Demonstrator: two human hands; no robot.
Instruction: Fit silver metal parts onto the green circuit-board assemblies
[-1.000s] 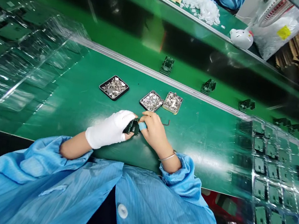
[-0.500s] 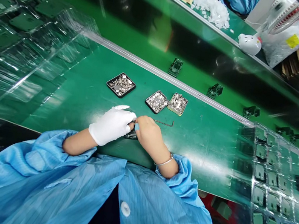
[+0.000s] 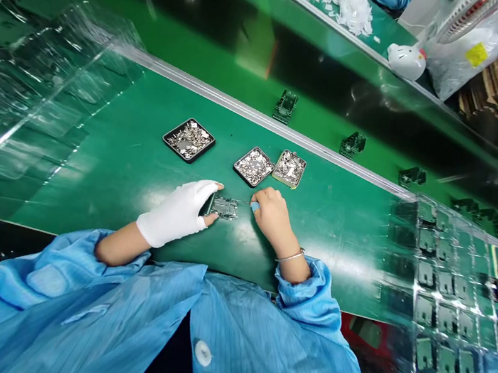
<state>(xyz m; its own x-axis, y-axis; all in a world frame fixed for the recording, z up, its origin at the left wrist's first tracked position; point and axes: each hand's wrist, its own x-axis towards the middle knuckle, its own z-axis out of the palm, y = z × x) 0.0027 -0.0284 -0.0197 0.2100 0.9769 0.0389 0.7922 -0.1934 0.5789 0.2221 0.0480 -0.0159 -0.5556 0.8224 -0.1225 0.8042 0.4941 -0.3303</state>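
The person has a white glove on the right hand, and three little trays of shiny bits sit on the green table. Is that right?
Not quite: the white glove is on the left hand, not the right hand, as the head view shows. Three little trays of shiny bits do sit on the green table.

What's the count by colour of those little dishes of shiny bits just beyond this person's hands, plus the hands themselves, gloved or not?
Black dishes: 2
Pale dish: 1
White-gloved left hand: 1
Ungloved right hand: 1
Total: 5
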